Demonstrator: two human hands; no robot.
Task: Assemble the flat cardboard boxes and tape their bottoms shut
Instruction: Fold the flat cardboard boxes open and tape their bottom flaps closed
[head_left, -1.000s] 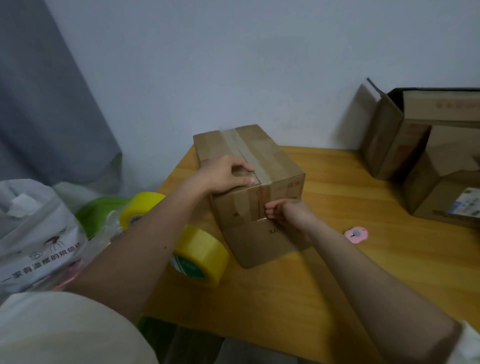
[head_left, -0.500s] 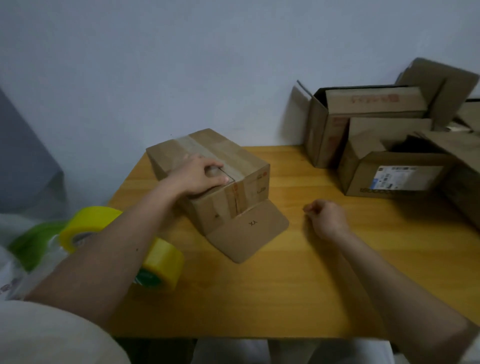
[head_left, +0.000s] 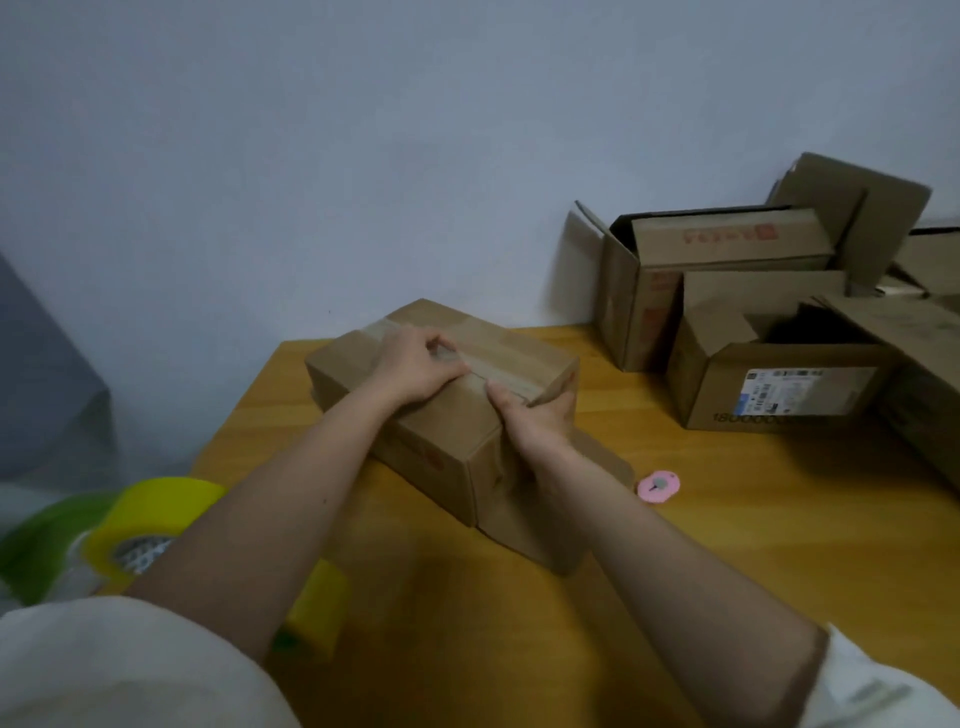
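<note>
The bench (head_left: 727, 545) in front of you carries everything: the pile of opened cartons (head_left: 769, 332) at the far right against the wall, and the box (head_left: 447, 415) you are working on near the middle, lying with its taped seam facing up and one loose flap (head_left: 545, 525) spread flat on the wood toward you.

Judge the box as light and empty, stiff along its folded edges but soft in the middle of each panel, so it will dent if you squeeze there. Take it by the corners and edges, where the board is doubled. The tape strip (head_left: 498, 371) looks slick and will give you no purchase; press it flat rather than pull on it.

Your left hand (head_left: 415, 369) lies on top of the box over the seam, fingers (head_left: 434, 340) curled down with the tips and thumb close together on the tape; whether they pinch it or only press it is hard to tell. Your right hand (head_left: 535, 415) wraps the near right end of the box, thumb lying on top beside the tape, fingers hidden round the end face, so it grasps the box. Both forearms reach forward, nearly parallel.

The yellow tape roll (head_left: 150, 525) sits at the bench's left edge beneath your left arm, and a small pink cutter (head_left: 658, 487) lies just right of the loose flap.
</note>
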